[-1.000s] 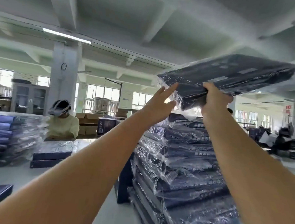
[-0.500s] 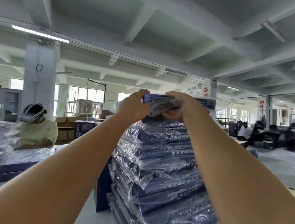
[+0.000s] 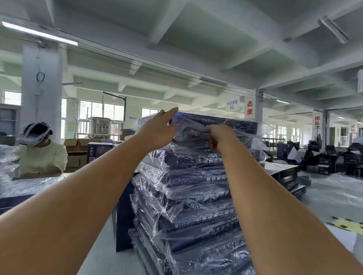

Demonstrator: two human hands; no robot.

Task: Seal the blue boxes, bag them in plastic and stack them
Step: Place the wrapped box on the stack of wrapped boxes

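A tall stack of plastic-bagged blue boxes (image 3: 194,200) rises in front of me. The top bagged blue box (image 3: 229,123) lies flat on it at about head height. My left hand (image 3: 158,130) presses with straight fingers against the near left corner of that top box. My right hand (image 3: 220,137) is at its near edge, fingers curled into the loose plastic of the bag there. Both arms are stretched up and forward.
A seated person in a headset (image 3: 40,152) works at the table on the left, beside another pile of bagged boxes (image 3: 0,167). Cardboard cartons (image 3: 78,147) stand behind. Loose plastic (image 3: 340,190) and dark boxes (image 3: 289,177) lie to the right.
The bagged box went from held high in the air to lying on top of the stack. My left hand has since opened flat at its corner, and my right hand has slid right along the edge.
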